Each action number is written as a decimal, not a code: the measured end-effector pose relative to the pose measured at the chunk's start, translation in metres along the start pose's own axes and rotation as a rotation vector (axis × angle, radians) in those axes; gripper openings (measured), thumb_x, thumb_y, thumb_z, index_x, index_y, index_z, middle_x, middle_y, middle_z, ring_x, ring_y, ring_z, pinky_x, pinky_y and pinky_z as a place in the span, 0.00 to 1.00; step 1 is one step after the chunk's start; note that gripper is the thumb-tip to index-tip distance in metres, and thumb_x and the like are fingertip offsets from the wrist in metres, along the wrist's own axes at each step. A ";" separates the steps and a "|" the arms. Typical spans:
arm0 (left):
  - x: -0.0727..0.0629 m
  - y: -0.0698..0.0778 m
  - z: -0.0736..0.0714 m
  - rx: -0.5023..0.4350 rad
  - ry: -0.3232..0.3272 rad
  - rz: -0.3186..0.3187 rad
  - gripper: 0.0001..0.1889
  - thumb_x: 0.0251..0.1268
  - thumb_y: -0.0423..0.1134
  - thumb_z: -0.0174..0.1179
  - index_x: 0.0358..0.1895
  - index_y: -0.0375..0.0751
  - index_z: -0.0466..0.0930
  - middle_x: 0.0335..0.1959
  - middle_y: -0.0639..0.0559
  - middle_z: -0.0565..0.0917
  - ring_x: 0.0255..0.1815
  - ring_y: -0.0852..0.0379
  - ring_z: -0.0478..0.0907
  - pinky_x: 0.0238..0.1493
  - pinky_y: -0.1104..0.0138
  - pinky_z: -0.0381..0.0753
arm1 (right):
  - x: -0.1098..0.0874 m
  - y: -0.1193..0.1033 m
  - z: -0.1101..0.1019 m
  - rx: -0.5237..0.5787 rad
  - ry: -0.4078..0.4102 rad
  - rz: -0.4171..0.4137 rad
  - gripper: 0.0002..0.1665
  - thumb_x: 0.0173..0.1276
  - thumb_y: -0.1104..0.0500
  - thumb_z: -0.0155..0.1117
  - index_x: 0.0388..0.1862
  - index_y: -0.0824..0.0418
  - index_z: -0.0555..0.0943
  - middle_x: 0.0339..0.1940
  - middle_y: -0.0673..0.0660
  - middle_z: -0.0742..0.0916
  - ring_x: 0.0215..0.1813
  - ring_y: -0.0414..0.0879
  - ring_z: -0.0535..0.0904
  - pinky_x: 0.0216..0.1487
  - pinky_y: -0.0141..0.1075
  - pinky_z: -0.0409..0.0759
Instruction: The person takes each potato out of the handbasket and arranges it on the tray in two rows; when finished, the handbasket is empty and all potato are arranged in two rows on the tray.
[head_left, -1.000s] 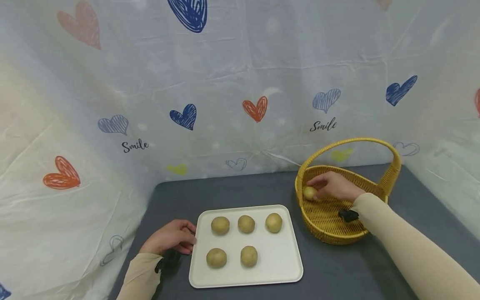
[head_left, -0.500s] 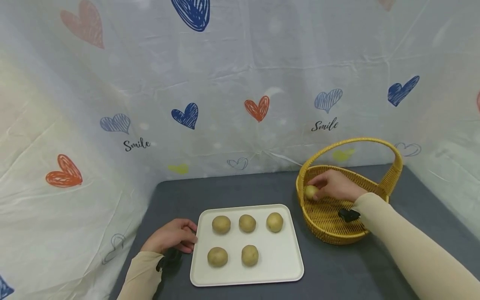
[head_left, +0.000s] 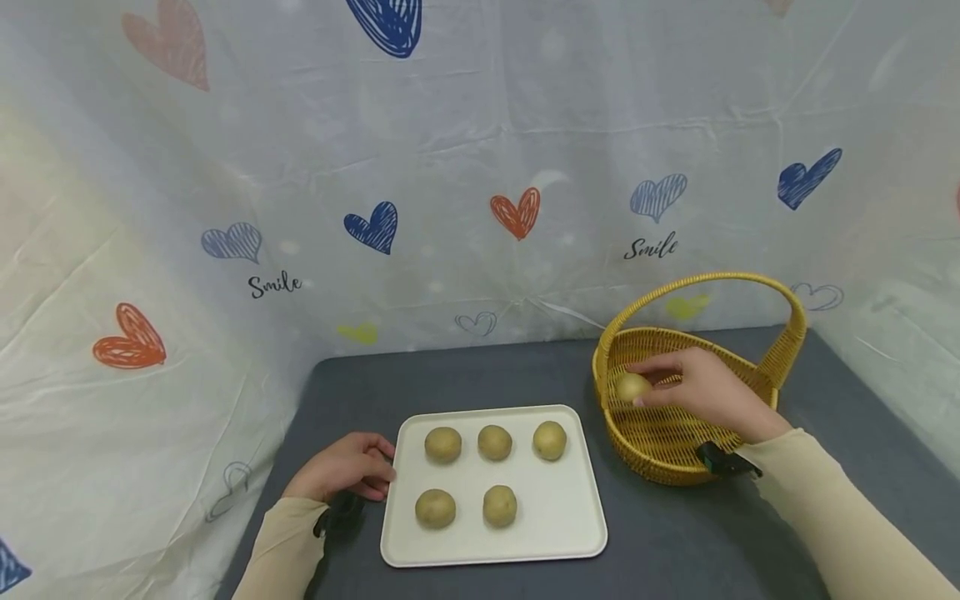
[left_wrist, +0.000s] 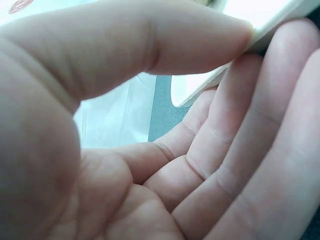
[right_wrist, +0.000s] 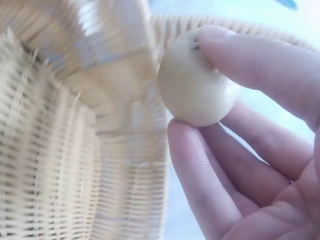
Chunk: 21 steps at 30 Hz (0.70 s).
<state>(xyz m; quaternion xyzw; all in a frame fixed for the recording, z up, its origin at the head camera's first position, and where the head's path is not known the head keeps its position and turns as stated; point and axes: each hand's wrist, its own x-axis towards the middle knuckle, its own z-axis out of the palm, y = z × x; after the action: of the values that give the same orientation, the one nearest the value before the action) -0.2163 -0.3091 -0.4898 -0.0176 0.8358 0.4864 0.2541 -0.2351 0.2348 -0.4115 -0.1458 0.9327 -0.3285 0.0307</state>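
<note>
My right hand [head_left: 705,387] pinches a small potato [head_left: 632,387] between thumb and fingers, over the left part of a yellow wicker basket [head_left: 660,473]. In the right wrist view the potato [right_wrist: 192,82] shows pale and smooth, with a dark spot near the thumb. At its left edge, a white rectangular tray [head_left: 555,533] is held by my left hand [head_left: 345,467]; the left wrist view has the thumb on the rim [left_wrist: 267,32] and fingertips against its underside. Three potatoes [head_left: 494,442] form the tray's back row, and two potatoes [head_left: 499,506] lie in front.
The basket's tall arched handle [head_left: 701,279] rises above my right hand. A dark grey tabletop [head_left: 450,379] lies under everything. Behind and at the sides hangs a white sheet [head_left: 435,125] printed with hearts.
My right hand has drawn the potato away from the basket's left wall, a little to the right, and the forearm has shifted right. The left hand stays at the tray.
</note>
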 end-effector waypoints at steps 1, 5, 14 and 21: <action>0.000 0.000 0.000 0.001 -0.002 0.001 0.23 0.63 0.33 0.72 0.58 0.28 0.78 0.36 0.40 0.86 0.33 0.52 0.90 0.38 0.58 0.95 | -0.005 -0.004 0.001 0.017 0.007 0.004 0.33 0.64 0.40 0.82 0.64 0.53 0.89 0.55 0.51 0.93 0.57 0.47 0.88 0.55 0.40 0.88; 0.000 0.000 0.000 0.007 -0.013 0.009 0.23 0.63 0.34 0.71 0.58 0.28 0.77 0.36 0.40 0.86 0.33 0.52 0.90 0.38 0.58 0.95 | -0.022 -0.016 0.009 0.125 0.026 0.013 0.33 0.63 0.42 0.84 0.64 0.54 0.88 0.59 0.56 0.92 0.56 0.49 0.91 0.51 0.35 0.92; -0.001 0.001 -0.002 -0.006 -0.019 0.021 0.25 0.64 0.34 0.71 0.60 0.27 0.77 0.37 0.40 0.86 0.35 0.51 0.90 0.39 0.57 0.95 | -0.038 -0.037 0.040 0.265 0.041 -0.065 0.30 0.62 0.50 0.86 0.62 0.54 0.89 0.59 0.57 0.92 0.56 0.52 0.92 0.51 0.29 0.91; -0.002 0.002 -0.001 -0.011 -0.017 0.024 0.24 0.63 0.34 0.71 0.60 0.27 0.77 0.37 0.40 0.86 0.34 0.52 0.90 0.38 0.58 0.94 | -0.042 -0.048 0.068 0.307 -0.037 -0.038 0.29 0.61 0.50 0.86 0.61 0.53 0.89 0.61 0.59 0.91 0.52 0.46 0.93 0.47 0.31 0.91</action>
<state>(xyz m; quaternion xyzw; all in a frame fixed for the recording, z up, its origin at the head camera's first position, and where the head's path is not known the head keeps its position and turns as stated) -0.2153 -0.3096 -0.4868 -0.0050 0.8312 0.4939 0.2553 -0.1724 0.1709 -0.4364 -0.1630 0.8679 -0.4649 0.0638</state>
